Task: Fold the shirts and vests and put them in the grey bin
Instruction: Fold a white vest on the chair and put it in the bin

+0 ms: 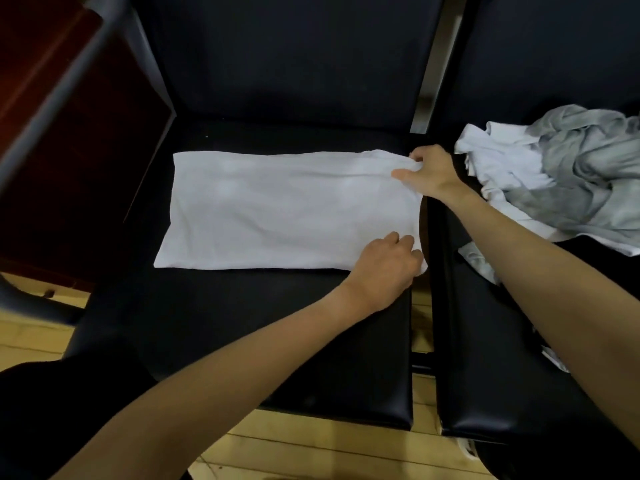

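A: Where does the white garment [287, 209] lie?

B: It lies flat on the black padded seat [242, 341] of the left chair, folded into a long rectangle with its long side running left to right. Whether it is a shirt or a vest cannot be told.

A: State of the left hand [384, 268]?

B: It rests on the near right corner of the garment. The fingers are curled over the cloth edge, so the grip is closed on the fabric.

A: And the right hand [427, 171]?

B: It is at the far right corner. Thumb and fingers pinch a small bunch of the cloth, lifted slightly off the seat.

A: Other laundry?

B: A loose pile of white and grey clothes [561, 178] lies on the adjoining black seat [485, 375] to the right, apart from the folded garment. Wooden flooring [311, 448] shows below the seats.
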A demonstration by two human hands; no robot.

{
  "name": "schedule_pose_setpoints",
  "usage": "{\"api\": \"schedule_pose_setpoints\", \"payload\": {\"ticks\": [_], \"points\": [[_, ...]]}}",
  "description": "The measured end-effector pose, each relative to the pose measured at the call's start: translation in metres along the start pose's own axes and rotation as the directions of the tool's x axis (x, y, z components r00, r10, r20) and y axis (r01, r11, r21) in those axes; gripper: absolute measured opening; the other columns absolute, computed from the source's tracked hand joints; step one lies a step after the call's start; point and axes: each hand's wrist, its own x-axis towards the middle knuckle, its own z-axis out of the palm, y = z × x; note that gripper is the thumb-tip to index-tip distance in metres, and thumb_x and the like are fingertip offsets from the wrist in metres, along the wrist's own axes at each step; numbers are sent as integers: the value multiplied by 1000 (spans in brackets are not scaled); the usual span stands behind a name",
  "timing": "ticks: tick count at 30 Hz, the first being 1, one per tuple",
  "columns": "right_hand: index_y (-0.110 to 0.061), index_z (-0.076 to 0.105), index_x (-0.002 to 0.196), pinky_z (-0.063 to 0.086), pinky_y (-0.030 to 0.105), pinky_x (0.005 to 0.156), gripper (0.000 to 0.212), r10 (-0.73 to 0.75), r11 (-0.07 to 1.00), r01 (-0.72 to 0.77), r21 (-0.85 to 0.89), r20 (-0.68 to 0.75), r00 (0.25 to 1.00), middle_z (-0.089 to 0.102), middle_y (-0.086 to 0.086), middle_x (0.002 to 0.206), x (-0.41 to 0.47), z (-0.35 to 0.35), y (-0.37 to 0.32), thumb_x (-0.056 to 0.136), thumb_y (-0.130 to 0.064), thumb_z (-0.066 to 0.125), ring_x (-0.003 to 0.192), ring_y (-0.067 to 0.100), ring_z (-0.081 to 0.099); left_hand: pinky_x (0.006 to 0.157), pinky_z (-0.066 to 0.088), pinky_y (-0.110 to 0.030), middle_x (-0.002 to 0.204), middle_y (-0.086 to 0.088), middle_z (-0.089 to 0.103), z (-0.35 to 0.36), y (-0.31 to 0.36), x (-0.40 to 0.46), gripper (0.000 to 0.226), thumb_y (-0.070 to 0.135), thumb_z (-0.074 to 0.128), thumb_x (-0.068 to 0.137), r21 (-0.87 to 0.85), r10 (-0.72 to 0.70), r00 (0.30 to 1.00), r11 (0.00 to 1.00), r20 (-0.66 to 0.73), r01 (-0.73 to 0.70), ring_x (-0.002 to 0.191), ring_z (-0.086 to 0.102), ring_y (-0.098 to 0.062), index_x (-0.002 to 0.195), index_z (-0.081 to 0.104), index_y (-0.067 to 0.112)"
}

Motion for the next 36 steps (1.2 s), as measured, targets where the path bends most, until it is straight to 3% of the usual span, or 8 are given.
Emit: {"api": "schedule_pose_setpoints", "payload": {"ticks": [8, 14, 18, 22, 27, 29, 31, 36], "points": [[-4, 62, 82, 36, 22, 52, 11, 206, 945, -200, 257, 2, 979, 55, 3, 72, -111, -13, 7, 79, -11, 69, 69, 14, 51, 52, 32, -25, 64, 0, 53, -25, 13, -75, 22, 21, 65, 79, -421, -183, 954, 866, 239, 271, 59, 48, -18, 67, 48, 12], [4, 55, 92, 36, 26, 58, 18, 341, 819, -329, 471, 62, 938, 51, 7, 82, -223, -5, 13, 81, -7, 65, 75, 17, 49, 57, 34, -21, 60, 1, 51, -34, 32, -160, 13, 13, 62, 76, -592, -200, 917, 712, 345, 378, 56, 42, -7, 66, 55, 8], [-12, 53, 108, 43, 24, 53, 25, 388, 764, -406, 502, 145, 910, 54, 0, 91, -283, -9, 6, 85, -11, 63, 74, 13, 54, 58, 37, -24, 60, 8, 49, -42, 33, -204, 11, 11, 60, 76, -650, -248, 880, 600, 404, 467, 57, 43, -4, 65, 58, 14], [-21, 63, 113, 51, 27, 60, 29, 319, 735, -388, 555, 222, 921, 59, 2, 97, -322, -21, 0, 86, -11, 62, 80, 17, 58, 61, 34, -30, 66, -6, 52, -53, 31, -237, 12, 7, 55, 75, -764, -288, 878, 436, 383, 476, 64, 46, -12, 72, 61, -3], [-15, 71, 111, 48, 20, 57, 24, 234, 451, -462, 764, 399, 887, 69, 4, 93, -330, -24, -9, 89, -11, 62, 72, 12, 60, 61, 40, -19, 67, -13, 51, -68, 25, -254, 15, 3, 52, 73, -882, -417, 859, 223, 298, 415, 65, 49, -16, 71, 54, -12], [-7, 69, 108, 50, 17, 56, 20, 254, 210, -525, 825, 472, 844, 72, 5, 91, -318, -23, -18, 94, -12, 56, 69, 9, 65, 62, 45, -19, 72, -13, 51, -70, 22, -250, 19, 5, 51, 72, -922, -544, 793, 87, 273, 377, 67, 52, -16, 74, 54, -14], [-5, 65, 112, 56, 18, 66, 21, 234, 57, -533, 844, 507, 829, 73, 7, 101, -303, -22, -28, 96, -11, 51, 87, 11, 71, 64, 50, -24, 79, -14, 55, -72, 16, -242, 24, 6, 53, 73, -944, -677, 688, -32, 262, 328, 72, 56, -20, 81, 56, -17], [0, 56, 109, 51, 30, 97, 20, 142, -25, -508, 861, 507, 850, 69, 17, 114, -266, -14, -59, 89, 5, 57, 110, 25, 66, 80, 60, -36, 90, -12, 72, -70, -10, -218, 13, 2, 58, 87, -922, -920, 339, -58, 199, 383, 85, 70, -22, 90, 69, -5]]}}
